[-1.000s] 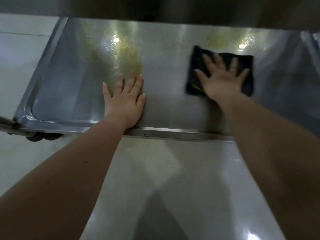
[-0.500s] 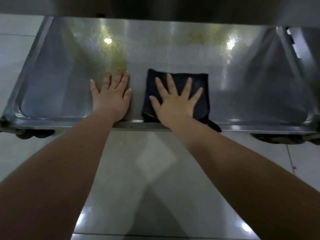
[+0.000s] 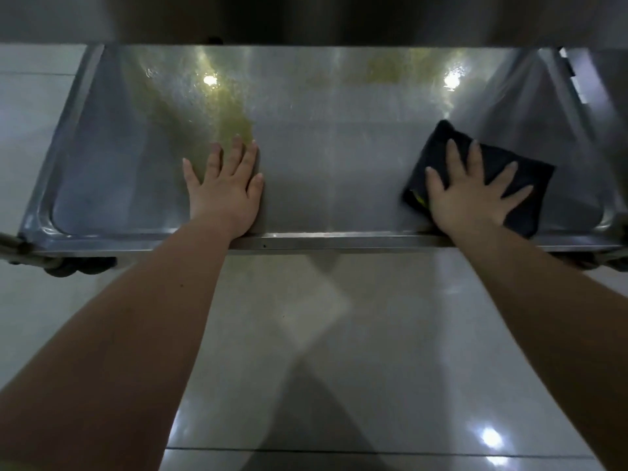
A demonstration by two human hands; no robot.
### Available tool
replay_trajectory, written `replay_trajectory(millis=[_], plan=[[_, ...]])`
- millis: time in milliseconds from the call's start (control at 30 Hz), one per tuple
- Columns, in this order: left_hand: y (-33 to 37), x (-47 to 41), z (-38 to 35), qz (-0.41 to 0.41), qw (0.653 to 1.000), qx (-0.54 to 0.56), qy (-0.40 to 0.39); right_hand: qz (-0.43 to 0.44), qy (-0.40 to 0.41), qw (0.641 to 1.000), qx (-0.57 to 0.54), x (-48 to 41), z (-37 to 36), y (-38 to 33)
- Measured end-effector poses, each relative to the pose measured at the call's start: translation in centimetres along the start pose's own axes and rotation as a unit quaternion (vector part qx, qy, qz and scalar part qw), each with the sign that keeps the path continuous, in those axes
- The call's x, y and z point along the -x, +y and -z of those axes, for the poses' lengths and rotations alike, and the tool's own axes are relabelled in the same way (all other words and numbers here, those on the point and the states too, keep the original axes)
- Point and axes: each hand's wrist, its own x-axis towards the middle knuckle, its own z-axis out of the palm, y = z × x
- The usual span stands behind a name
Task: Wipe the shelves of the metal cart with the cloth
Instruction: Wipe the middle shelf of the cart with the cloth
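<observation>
The lower shelf [image 3: 339, 185] of the metal cart lies below me, a shallow steel tray with a raised rim. A dark folded cloth [image 3: 520, 178] sits on its right part, near the front rim. My right hand [image 3: 469, 195] presses flat on the cloth with fingers spread. My left hand [image 3: 224, 192] rests flat on the bare steel left of centre, fingers straight. A yellowish smear [image 3: 221, 113] covers the shelf beyond my left hand, and a fainter one [image 3: 387, 69] lies at the back.
The upper shelf [image 3: 306, 15] overhangs the back of the tray as a dark band. Cart wheels [image 3: 78, 266] show under the front left corner and wheels [image 3: 605, 261] under the front right. Glossy floor tiles [image 3: 339, 368] lie in front of the cart.
My right hand slid the cloth from the middle of the shelf, beside my left hand, over to the right side. My left hand stayed in place.
</observation>
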Motion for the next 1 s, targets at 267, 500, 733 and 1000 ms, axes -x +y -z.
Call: replay_trajectory(millis=[267, 500, 733, 1000], plan=[[-0.5, -0.1, 2.1, 0.016, 0.995, 0.087, -0.04, 0.299, -0.061, 0.952, 0.012, 9.9, -2.0, -16.2], [9.4, 2.6, 2.5, -0.074, 0.996, 0.053, 0.002, 0.132, 0.006, 0.964, -0.23, 3.7, 0.1, -6.0], [10.2, 3.0, 0.6, 0.002, 0.998, 0.035, -0.049, 0.19, -0.033, 0.98, -0.054, 3.3, -1.6, -5.1], [-6.8, 0.3, 2.9, 0.096, 0.992, 0.004, -0.08, 0.213, -0.022, 0.976, 0.035, 3.5, -2.4, -5.9]])
